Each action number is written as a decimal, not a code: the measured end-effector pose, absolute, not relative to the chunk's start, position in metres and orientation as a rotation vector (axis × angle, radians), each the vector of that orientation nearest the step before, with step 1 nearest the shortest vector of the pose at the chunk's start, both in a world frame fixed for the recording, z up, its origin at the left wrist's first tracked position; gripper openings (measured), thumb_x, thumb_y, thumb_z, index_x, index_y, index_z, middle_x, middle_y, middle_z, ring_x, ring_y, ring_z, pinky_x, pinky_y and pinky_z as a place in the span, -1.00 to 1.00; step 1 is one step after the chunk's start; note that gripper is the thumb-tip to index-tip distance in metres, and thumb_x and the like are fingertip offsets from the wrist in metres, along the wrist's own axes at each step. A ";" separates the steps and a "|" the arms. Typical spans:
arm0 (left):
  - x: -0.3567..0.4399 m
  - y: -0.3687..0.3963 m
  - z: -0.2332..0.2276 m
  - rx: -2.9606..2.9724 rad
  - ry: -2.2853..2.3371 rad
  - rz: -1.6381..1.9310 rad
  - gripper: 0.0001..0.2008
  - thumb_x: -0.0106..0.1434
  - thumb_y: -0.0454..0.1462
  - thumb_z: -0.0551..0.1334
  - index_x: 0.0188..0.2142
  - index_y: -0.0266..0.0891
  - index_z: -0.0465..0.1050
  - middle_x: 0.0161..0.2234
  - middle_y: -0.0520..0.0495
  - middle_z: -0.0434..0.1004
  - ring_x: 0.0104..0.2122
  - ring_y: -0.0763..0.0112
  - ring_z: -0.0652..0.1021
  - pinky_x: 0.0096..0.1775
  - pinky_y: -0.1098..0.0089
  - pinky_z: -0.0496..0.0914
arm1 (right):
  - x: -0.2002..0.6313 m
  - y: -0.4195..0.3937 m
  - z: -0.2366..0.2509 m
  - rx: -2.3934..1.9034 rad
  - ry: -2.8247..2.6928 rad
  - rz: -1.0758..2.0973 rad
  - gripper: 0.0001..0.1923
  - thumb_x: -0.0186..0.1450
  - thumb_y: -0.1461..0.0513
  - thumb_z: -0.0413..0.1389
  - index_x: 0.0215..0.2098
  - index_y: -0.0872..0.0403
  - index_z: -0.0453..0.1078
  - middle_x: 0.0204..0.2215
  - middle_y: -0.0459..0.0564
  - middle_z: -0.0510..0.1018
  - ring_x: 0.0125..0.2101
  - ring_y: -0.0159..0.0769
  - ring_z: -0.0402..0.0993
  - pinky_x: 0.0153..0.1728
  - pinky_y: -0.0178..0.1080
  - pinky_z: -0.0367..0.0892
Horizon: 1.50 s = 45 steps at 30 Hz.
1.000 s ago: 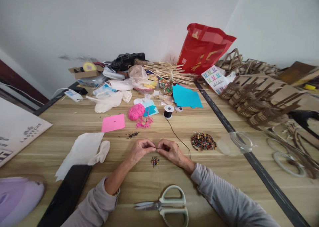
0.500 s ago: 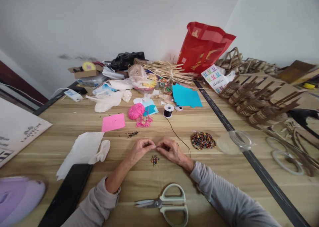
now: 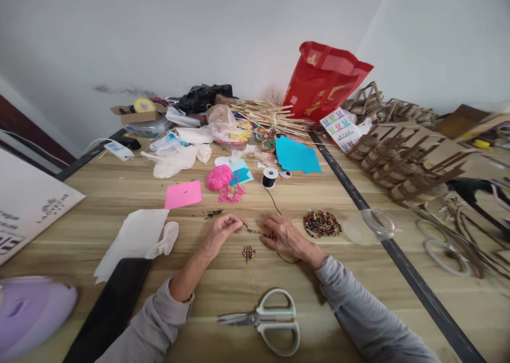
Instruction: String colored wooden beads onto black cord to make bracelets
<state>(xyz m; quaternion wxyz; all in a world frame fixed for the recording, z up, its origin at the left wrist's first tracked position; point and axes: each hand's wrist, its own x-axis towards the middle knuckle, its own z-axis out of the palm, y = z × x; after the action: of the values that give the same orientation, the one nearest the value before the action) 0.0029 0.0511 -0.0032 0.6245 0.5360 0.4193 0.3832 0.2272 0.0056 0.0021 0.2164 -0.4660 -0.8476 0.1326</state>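
A black cord (image 3: 246, 227) with a short row of small coloured beads (image 3: 255, 231) runs between my two hands. My left hand (image 3: 220, 236) pinches the cord's end between thumb and fingertips. My right hand (image 3: 286, 239) is closed over the other end of the beaded part, and its fingers hide some of it. Below the strand lies a small heap of loose beads (image 3: 249, 253). From a white spool (image 3: 270, 177) the black cord leads down behind my right hand and comes out beneath it. Scissors (image 3: 265, 319) lie nearest me with blades pointing left.
Coiled bead strands (image 3: 322, 224) lie right of my right hand, beside a clear plastic lid (image 3: 360, 227). Pink yarn (image 3: 219, 177), short black pieces (image 3: 213, 213) and pink paper (image 3: 183, 194) are farther back. A black phone-like slab (image 3: 109, 304) lies left; woven baskets (image 3: 414, 177) stand right.
My hands, earlier together at the fingertips, have moved apart. The beaded stretch of cord now shows between them. My right hand has turned palm-down and shifted right; the view has shifted slightly.
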 end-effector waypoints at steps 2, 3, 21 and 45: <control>0.003 0.050 -0.002 1.213 0.922 0.870 -0.74 0.04 -0.12 0.33 -0.47 -0.29 0.40 -0.35 -0.11 0.62 -0.40 0.39 0.54 -0.30 0.41 0.38 | 0.234 0.005 0.008 -1.359 -2.360 0.434 -0.74 0.24 0.21 0.16 -0.11 0.11 0.35 -0.13 0.12 0.44 -0.13 -0.14 0.38 -0.15 -0.16 0.33; 0.004 0.050 -0.002 1.203 0.899 0.866 -0.73 0.05 -0.11 0.33 -0.47 -0.28 0.38 -0.35 -0.12 0.62 -0.40 0.38 0.54 -0.30 0.40 0.38 | 0.238 0.005 0.012 -1.400 -2.357 0.473 -0.73 0.24 0.21 0.16 -0.10 0.11 0.35 -0.12 0.11 0.45 -0.16 -0.16 0.41 -0.18 -0.18 0.34; 0.005 0.049 -0.004 1.122 0.800 0.854 -0.74 0.13 -0.14 0.29 -0.42 -0.25 0.29 -0.49 -0.02 0.59 -0.47 0.44 0.54 -0.36 0.44 0.39 | 0.257 -0.004 0.011 -1.453 -2.429 0.476 -0.87 0.31 0.36 0.03 -0.35 0.08 0.38 -0.37 -0.03 0.45 -0.41 -0.37 0.40 -0.41 -0.36 0.20; -0.001 0.057 -0.002 0.826 0.726 1.029 -0.67 -0.03 -0.16 0.41 -0.43 -0.28 0.32 -0.56 0.02 0.54 -0.53 0.49 0.50 -0.41 0.48 0.38 | 0.249 -0.024 0.029 -1.748 -2.074 0.639 -0.88 0.25 0.39 -0.04 -0.38 0.09 0.26 -0.68 -0.19 0.40 -0.66 -0.42 0.37 -0.59 -0.42 0.13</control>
<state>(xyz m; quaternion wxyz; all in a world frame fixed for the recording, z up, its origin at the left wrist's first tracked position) -0.0014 0.0567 -0.0018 0.7295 0.3751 0.3299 0.4672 0.2490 -0.0236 0.0289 0.1764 -0.6174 -0.7327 0.2256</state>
